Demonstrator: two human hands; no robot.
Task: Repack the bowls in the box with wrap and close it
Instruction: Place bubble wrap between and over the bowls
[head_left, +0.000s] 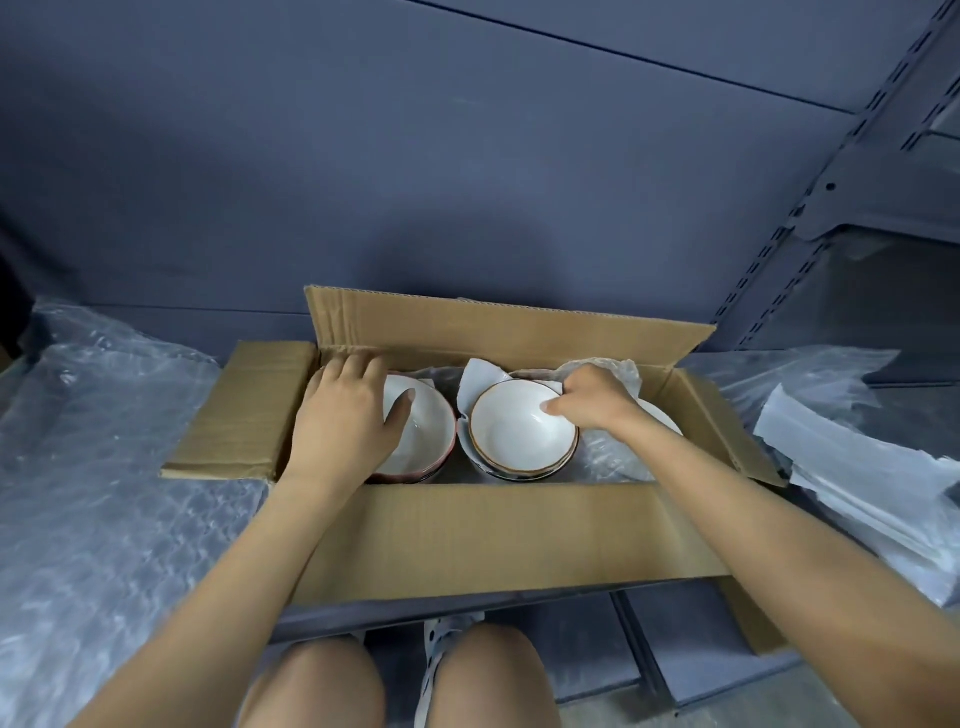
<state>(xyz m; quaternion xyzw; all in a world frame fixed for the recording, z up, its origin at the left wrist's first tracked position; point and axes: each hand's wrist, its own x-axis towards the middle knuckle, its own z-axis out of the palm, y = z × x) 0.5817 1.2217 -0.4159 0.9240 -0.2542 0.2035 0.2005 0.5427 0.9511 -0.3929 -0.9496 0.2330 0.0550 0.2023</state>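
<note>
An open cardboard box (483, 540) sits on the shelf in front of me, all flaps spread. Inside on the left is a stack of bowls topped by a white bowl with a pink outside (428, 436). My left hand (345, 415) grips its left rim, thumb inside the bowl. In the middle, a second stack is topped by a white bowl with a brown rim (514, 426), with white wrap paper (480, 376) behind it. My right hand (589, 397) pinches that bowl's right rim. Bubble wrap (608, 457) fills the box's right end, partly covering another bowl (662, 415).
Large sheets of bubble wrap (98, 467) cover the shelf to the left. A pile of white foam sheets (862, 467) lies to the right of the box. A dark back panel and shelf upright (810, 208) stand behind. My knees are below the shelf edge.
</note>
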